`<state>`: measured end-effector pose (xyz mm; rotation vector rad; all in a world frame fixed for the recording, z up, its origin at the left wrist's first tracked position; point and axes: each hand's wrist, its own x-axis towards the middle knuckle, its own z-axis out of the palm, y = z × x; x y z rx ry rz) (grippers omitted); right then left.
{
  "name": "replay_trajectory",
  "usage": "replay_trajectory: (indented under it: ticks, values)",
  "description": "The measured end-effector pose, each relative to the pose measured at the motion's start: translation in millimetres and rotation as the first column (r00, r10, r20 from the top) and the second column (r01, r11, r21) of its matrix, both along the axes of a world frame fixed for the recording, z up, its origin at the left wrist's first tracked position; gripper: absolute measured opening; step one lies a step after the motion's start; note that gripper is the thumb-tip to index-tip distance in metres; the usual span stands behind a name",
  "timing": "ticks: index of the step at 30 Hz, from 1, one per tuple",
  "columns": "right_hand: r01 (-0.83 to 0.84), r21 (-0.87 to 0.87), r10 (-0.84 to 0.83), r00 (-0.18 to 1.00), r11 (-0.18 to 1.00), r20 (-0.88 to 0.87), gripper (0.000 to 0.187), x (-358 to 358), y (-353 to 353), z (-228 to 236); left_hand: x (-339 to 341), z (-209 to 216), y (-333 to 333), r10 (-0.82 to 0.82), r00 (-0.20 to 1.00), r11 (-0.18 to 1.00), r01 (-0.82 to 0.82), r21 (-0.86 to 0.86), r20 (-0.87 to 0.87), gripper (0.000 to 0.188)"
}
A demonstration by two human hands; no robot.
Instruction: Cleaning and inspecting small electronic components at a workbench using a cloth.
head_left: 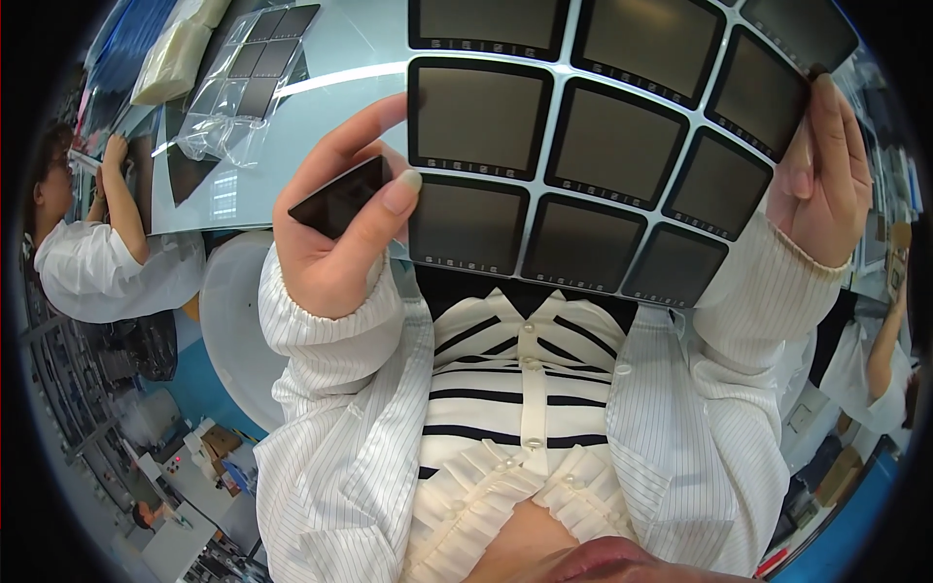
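A clear sheet (583,146) carrying a grid of several dark square films is held up in front of me, over my striped shirt. My right hand (826,180) grips its right edge, fingers curled around the side. My left hand (335,228) is at the sheet's left edge; its thumb and fingers pinch a single dark square film (340,197) that sits just off the sheet's lower left square. The sheet tilts down toward the right.
A pale table (321,136) lies beyond, with another sheet of dark squares in a clear bag (258,73) and a stack of pale material (175,58). A co-worker in white (107,253) sits at the left; another person's arm (880,369) shows at the right.
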<state>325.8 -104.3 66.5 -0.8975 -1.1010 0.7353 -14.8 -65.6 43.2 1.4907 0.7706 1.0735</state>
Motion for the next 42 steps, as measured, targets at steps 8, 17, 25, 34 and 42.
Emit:
replay_trajectory:
  ticks: [8, 17, 25, 34, 42]
  values:
    - [0.020, 0.031, -0.021, 0.999, 0.999, 0.025, 0.030, 1, 4, -7, -7, -2, 4, 0.014, 1.000, 1.000, -0.014, 0.022, -0.005, 0.044]
    - [-0.096, 0.072, 0.099, 0.994, 0.993, -0.041, 0.031, -27, 12, 2, -16, -10, 10, 0.062, 0.998, 0.989, -0.057, 0.135, -0.029, 0.044]
    - [0.259, -0.040, -0.261, 0.940, 0.965, -0.221, 0.017, -65, 35, 48, -17, -6, 14, -0.025, 0.999, 0.992, 0.022, 0.121, 0.021, 0.056]
    - [0.329, -0.011, -0.327, 0.935, 0.944, -0.136, 0.017, -60, 45, 55, -13, -8, 15, 0.031, 0.999, 0.990, -0.033, 0.134, 0.017, 0.048]
    - [0.200, 0.023, -0.198, 0.978, 0.980, -0.063, 0.015, -55, 33, 47, -14, -8, 11, 0.020, 1.000, 0.993, -0.022, 0.112, 0.013, 0.044]
